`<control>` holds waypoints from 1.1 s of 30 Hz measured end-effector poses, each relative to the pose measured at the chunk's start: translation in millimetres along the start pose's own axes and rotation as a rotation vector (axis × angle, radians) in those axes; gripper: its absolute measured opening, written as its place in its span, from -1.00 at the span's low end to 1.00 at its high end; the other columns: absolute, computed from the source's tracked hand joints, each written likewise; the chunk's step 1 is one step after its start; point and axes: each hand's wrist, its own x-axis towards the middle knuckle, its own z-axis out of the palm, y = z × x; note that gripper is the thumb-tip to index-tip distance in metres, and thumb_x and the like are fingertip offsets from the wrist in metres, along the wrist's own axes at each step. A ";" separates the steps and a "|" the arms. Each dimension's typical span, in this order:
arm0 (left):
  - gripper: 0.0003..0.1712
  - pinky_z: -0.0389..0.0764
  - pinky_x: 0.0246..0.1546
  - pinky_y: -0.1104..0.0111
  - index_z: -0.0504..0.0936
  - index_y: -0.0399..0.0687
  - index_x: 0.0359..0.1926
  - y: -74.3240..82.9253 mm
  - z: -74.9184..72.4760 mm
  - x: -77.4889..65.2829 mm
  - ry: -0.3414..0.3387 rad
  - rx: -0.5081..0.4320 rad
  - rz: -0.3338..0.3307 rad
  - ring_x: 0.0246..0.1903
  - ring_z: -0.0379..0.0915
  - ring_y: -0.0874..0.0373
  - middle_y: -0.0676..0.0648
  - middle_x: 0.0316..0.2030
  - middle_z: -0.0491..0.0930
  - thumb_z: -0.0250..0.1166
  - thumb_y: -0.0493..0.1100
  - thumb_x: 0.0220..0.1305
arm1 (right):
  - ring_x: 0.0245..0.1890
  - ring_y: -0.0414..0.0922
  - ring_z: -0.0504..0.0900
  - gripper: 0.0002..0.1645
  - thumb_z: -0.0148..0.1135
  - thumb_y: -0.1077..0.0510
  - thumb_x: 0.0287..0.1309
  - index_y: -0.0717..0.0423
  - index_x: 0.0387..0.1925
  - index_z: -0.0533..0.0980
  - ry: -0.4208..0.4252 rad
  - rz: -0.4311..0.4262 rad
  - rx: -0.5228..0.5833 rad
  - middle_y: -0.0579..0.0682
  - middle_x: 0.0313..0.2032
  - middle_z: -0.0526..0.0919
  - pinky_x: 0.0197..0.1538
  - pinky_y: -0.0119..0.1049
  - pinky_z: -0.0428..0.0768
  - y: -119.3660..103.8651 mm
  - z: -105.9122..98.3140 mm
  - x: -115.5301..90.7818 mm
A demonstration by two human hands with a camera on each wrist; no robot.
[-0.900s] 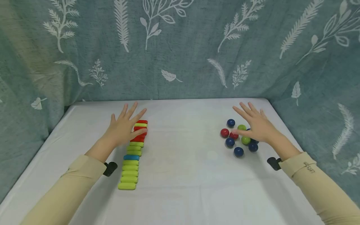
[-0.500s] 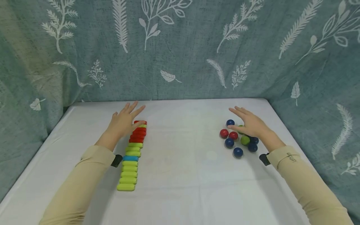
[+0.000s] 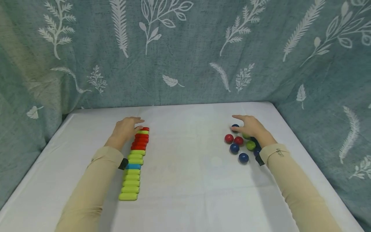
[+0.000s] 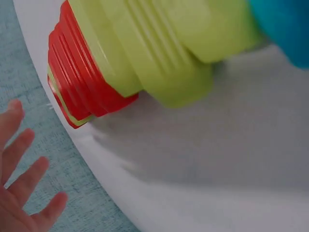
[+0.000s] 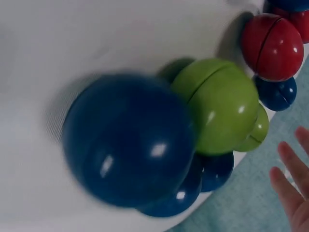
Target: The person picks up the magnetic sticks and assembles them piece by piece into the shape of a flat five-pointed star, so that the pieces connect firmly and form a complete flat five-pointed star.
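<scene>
Plainly, a leafy curtain (image 3: 191,80) backs a white table (image 3: 174,161), and two sleeves, left (image 3: 90,183) and right (image 3: 295,183), reach forward across it. The row (image 3: 134,161) of red, green and one blue blocks lies on the table at the left. Beyond its middle, the left hand (image 3: 124,129) hovers over the far end, palm down, thumb and fingers apart, gripping nothing; the left wrist view shows spread fingers (image 4: 30,178) clear of the blocks. The right hand (image 3: 252,125) hovers likewise over the far side of the balls (image 3: 238,140), red, green and blue, thumb and fingers apart, gripping nothing. Each wrist wears a black device (image 3: 123,164). Smallest is dark writing (image 3: 280,152) on the right cuff, too small to read.
</scene>
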 end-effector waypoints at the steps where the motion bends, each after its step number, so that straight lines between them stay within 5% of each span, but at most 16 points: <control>1: -0.56 0.25 0.10 -0.09 0.44 -0.25 0.16 -2.1 1.4 1.5 -0.013 -0.031 -0.013 0.16 0.20 -0.24 -0.31 0.16 0.35 0.16 -0.23 0.26 | 0.23 0.24 0.19 -0.22 0.15 -0.13 0.15 0.07 0.32 0.19 -0.009 0.017 0.006 0.31 0.22 0.27 0.21 0.13 0.16 -0.6 0.7 1.5; 15: -0.66 0.32 0.09 0.02 0.48 -0.36 0.08 -3.8 10.4 17.6 -0.150 -0.101 -0.146 0.05 0.28 -0.22 -0.38 0.06 0.40 0.03 -0.34 0.31 | 0.14 0.22 0.32 -0.36 0.26 0.08 0.09 0.23 0.18 0.35 -0.091 0.134 0.083 0.33 0.12 0.39 0.18 0.08 0.24 -5.0 0.1 12.8; 33: -0.71 0.42 -0.01 0.08 0.52 -0.45 -0.04 -1.9 12.7 27.2 -0.109 -0.089 -0.159 -0.14 0.37 -0.14 -0.37 -0.10 0.49 0.05 -0.47 0.22 | -0.02 0.17 0.47 -0.54 0.25 0.29 0.05 0.31 0.03 0.45 -0.097 0.187 0.083 0.32 -0.03 0.49 0.07 0.00 0.41 -13.9 4.1 20.5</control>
